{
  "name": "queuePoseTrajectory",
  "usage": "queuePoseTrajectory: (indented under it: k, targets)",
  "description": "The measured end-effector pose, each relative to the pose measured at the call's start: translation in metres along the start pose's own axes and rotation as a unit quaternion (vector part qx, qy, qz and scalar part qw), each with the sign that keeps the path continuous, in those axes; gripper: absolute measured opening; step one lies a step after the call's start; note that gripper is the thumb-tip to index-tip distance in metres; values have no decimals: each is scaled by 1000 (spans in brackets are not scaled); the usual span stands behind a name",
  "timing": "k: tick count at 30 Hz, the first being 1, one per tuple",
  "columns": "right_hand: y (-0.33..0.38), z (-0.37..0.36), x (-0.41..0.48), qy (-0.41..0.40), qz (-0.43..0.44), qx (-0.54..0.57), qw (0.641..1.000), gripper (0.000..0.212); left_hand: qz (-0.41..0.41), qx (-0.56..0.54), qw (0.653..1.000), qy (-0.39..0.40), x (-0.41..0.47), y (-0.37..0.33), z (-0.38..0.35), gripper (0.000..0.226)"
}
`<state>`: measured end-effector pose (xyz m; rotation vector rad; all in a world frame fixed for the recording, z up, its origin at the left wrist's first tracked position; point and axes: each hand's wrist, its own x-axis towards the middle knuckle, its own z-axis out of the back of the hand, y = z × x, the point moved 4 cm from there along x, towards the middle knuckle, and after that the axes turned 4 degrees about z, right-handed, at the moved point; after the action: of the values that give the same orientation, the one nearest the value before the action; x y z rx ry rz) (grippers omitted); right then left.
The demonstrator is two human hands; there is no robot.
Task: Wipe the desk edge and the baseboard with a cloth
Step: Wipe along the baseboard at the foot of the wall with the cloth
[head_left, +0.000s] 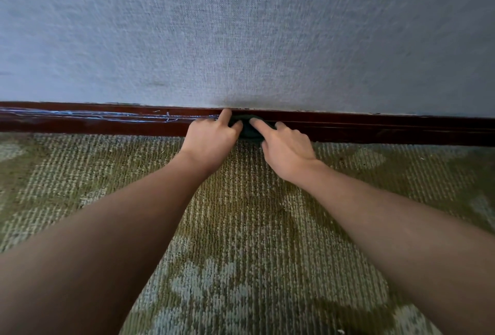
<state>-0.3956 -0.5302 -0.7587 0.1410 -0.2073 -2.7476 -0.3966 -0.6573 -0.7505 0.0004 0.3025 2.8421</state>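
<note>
Grey-blue woven-texture wall covering fills the upper half of the view and meets a dark reddish-brown wooden baseboard that runs the full width. Below the baseboard lies a ribbed green and pale-grey patterned carpet.

Left section of the baseboard: thin pale-blue streaks and scratch-like marks run along its upper face, ending just beside the left hand.

Left hand: knuckles bent, index finger extended upward with its tip at the top edge of the baseboard where it joins the wall. The remaining fingers curl against the left side of a small dark green bunched cloth.

Cloth: pressed against the baseboard face, at mid-width, between the two hands. Its lower edge sits at the seam between baseboard and carpet. Most of it is covered by the fingers.

Right hand: fingers bent, index finger laid across the top right part of the cloth, pinning it to the baseboard.

Right section of the baseboard: dark, free of streaks.

Both bare forearms extend over the carpet.
</note>
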Motion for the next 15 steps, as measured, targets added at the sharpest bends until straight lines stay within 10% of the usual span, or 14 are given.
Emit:
queuePoseTrajectory:
  k: [15]
  targets:
    - [1, -4, -3, 20, 8, -48, 999, 50, -18, 49, 999, 7, -3, -2, 4, 42]
